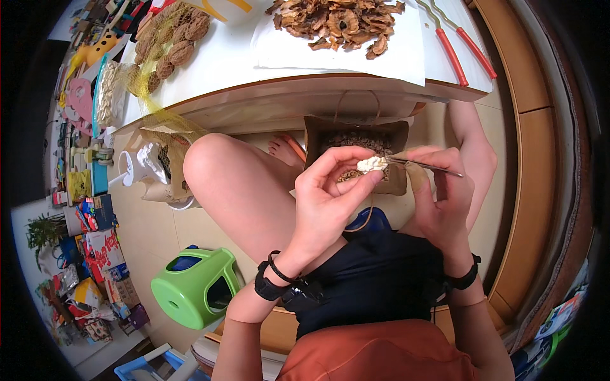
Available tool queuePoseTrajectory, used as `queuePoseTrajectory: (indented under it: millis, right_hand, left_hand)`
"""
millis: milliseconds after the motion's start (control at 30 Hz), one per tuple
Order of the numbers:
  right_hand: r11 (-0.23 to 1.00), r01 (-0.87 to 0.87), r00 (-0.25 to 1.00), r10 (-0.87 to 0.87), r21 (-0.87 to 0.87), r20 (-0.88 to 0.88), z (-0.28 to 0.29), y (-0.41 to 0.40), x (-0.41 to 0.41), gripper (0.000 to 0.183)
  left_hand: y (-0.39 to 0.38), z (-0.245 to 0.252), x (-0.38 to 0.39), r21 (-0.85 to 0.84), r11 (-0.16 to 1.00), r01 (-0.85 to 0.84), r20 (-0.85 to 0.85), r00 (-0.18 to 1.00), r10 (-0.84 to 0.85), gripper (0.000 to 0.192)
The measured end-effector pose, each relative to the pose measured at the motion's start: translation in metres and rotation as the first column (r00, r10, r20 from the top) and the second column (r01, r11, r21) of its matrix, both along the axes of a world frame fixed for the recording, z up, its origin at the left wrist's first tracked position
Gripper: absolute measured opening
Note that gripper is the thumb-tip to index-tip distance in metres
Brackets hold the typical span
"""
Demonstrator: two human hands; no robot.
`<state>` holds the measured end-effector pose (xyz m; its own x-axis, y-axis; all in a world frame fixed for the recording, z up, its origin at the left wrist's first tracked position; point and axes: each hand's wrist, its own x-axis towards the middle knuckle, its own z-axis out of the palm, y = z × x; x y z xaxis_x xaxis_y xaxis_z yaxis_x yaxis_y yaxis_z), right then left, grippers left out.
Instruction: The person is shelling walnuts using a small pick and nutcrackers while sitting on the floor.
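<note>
A pale, peeled nut kernel [372,164], apparently walnut, is pinched between the thumb and fingers of my left hand [321,195]. My right hand [445,200] grips slim metal tweezers [431,167], whose tip touches the kernel's right side. Beige coverings wrap the thumb and a finger of that hand. Directly below both hands, an open brown paper bag [315,143] stands on the floor between my legs. Brown shell fragments [360,139] lie in it.
On the white table [214,81] are whole walnuts [181,52] in yellow netting, a zip bag of pale kernels [109,93], brown dried pieces [343,24] on white paper [281,52], and a red-handled tool [452,57]. A green stool [183,290] stands at lower left.
</note>
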<state>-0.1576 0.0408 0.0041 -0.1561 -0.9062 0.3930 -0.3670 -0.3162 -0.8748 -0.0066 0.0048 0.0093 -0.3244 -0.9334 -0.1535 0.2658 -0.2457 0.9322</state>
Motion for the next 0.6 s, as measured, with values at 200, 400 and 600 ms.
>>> queuePoseTrajectory:
  millis: [200, 400, 600]
  right_hand:
    - [0.998, -0.068, 0.998, 0.068, 0.009, 0.011, 0.0002, 0.0008, 0.0003, 0.026]
    - [0.996, -0.085, 0.996, 0.085, -0.013, -0.039, -0.0001, -0.0002, -0.0007, 0.024]
    - [0.999, -0.024, 0.999, 0.023, 0.040, 0.023, -0.0015, 0.0002, 0.0018, 0.022]
  left_hand:
    - [0.0005, -0.0015, -0.0008, -0.034, 0.999, -0.018, -0.020, 1.000, 0.018, 0.027]
    - [0.0010, -0.0033, 0.0006, -0.033, 0.999, 0.007, -0.002, 1.000, -0.007, 0.026]
    - [0.0004, -0.0028, 0.0002, -0.045, 0.999, -0.003, 0.024, 1.000, 0.004, 0.027]
